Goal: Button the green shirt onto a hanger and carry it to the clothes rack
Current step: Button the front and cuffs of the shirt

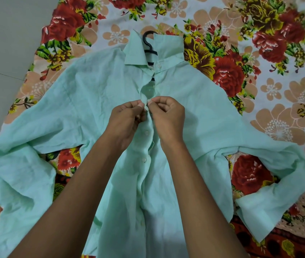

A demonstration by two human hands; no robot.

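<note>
The pale green cotton shirt (84, 101) lies on a black plastic hanger (148, 46) over floral bedsheet (259, 53); left hand (127, 120) and right hand (166, 118) each pinch its placket, grip closed tight.

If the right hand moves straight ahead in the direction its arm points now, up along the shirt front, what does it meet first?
Probably the open gap in the green shirt placket above the pinch, where the black hanger shows through; beyond it lies the collar. The right hand already touches the fabric, so depth hardly matters.
</note>
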